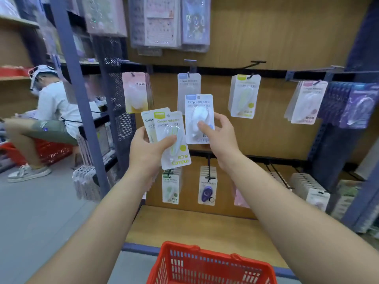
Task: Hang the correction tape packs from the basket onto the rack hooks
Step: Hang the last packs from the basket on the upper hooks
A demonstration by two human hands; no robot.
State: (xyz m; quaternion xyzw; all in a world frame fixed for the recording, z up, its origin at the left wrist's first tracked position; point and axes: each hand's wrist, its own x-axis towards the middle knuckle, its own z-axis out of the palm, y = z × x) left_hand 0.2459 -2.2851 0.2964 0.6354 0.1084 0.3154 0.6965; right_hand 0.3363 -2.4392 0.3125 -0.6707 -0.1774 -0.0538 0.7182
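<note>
My left hand (146, 149) grips a small stack of green-labelled correction tape packs (174, 140), thumb across the front one. My right hand (217, 134) pinches a single blue-labelled pack (198, 111), held upright just below the blue pack hanging on the middle hook (188, 84). On the same upper row, other hooks carry a pink pack (136, 92), a green pack (244, 95) and pink-white packs (307, 101). The red basket (207, 263) stands on the floor below my arms.
A lower row of hooks holds more packs (171, 187), among them a purple one (207, 186). The wooden base shelf (194, 226) lies under them. A grey post (80, 95) and a mesh panel stand at left. A person (51, 111) sits on a red basket at far left.
</note>
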